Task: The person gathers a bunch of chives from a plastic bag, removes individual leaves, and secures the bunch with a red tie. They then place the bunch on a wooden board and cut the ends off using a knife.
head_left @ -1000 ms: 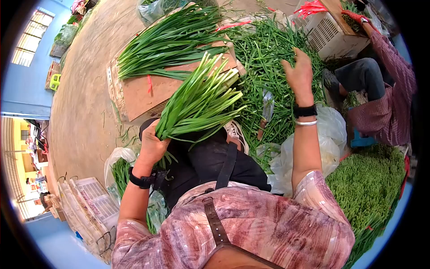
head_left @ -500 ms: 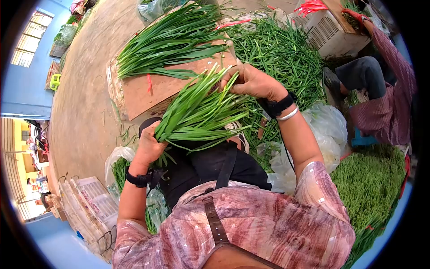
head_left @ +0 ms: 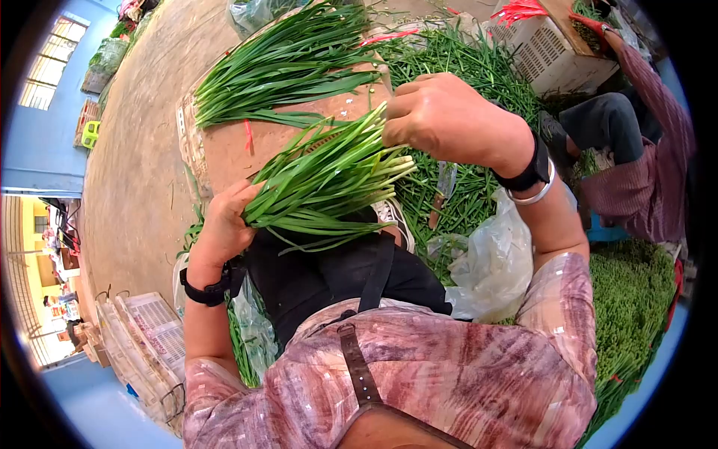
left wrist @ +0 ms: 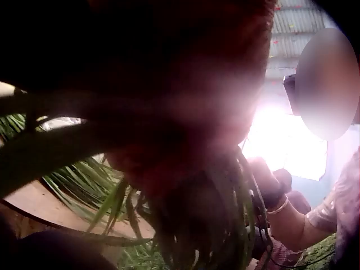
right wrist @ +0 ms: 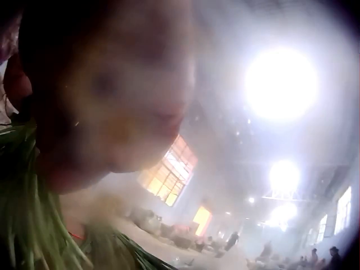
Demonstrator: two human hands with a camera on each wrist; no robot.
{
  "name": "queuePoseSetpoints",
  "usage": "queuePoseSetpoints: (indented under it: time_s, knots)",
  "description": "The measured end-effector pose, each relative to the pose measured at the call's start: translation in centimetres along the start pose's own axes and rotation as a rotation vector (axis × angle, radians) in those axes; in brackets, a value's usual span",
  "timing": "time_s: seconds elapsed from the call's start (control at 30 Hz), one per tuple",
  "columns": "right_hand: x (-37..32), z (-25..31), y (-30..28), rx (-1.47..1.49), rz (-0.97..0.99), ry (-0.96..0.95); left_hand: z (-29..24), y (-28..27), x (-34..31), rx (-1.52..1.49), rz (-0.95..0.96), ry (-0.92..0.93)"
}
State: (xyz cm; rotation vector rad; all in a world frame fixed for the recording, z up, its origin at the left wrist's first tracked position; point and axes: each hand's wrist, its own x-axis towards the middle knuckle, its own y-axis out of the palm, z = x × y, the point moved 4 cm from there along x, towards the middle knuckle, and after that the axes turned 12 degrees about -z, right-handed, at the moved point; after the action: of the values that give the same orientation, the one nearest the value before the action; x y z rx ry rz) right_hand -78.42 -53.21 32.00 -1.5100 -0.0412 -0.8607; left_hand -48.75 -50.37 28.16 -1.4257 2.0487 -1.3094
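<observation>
Over the lap, my left hand (head_left: 226, 222) grips a bunch of garlic chives (head_left: 321, 183) by its leafy end. The pale cut ends of the bunch point right and slightly upward. My right hand (head_left: 456, 123) is curled at those pale ends and pinches at the stalks, its fingertips partly hidden. In the left wrist view, the dark left hand (left wrist: 185, 112) covers most of the picture, with thin leaves (left wrist: 244, 197) hanging below it. In the right wrist view, the blurred right hand (right wrist: 124, 101) is above green leaves (right wrist: 34, 214).
A large pile of chives (head_left: 288, 60) lies on a brown board (head_left: 224, 153) ahead. Loose green trimmings (head_left: 479, 75) cover the floor at right, with a knife (head_left: 443, 191) on them. A plastic bag (head_left: 493, 258) lies near my right leg. Another person (head_left: 636, 172) sits at right by a white crate (head_left: 535, 60).
My right hand came from over the trimmings to the stalk ends, then rose nearer the head camera. My left hand shifted a little left and up with the bunch.
</observation>
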Motion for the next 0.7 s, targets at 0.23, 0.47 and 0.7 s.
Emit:
queuePoseSetpoints:
  time_s: [0.23, 0.47, 0.7]
  knots:
    - [-0.2, -1.7, -0.7, -0.09, 0.011, -0.059, 0.4, 0.5, 0.4, -0.272, 0.092, -0.184]
    - [-8.1, -5.9, -1.8, 0.649, -0.351, 0.765, 1.1, 0.4, -0.7, -0.34, 0.133, -0.408]
    - [-10.9, -1.5, 10.4, 0.578, -0.596, 1.09, 2.2, 0.9, -2.2, -0.284, 0.038, -0.452]
